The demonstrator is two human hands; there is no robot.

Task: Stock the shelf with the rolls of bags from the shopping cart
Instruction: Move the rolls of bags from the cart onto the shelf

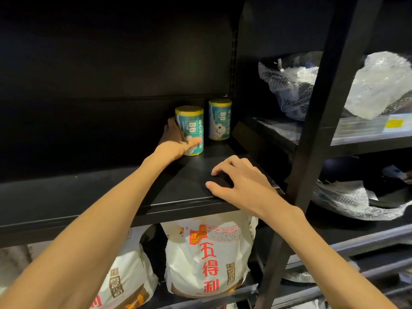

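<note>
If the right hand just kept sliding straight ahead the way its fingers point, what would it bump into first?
The right hand rests on the shelf, fingers pointing left and slightly back. Going on, it would probably meet the left wrist or the nearer roll that the left hand grips, though depth is hard to judge.

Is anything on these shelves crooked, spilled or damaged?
Nothing stands out. Both rolls stand upright on the black shelf: the far roll in the back corner, the near roll gripped by the left hand. The right hand rests on the shelf.
</note>
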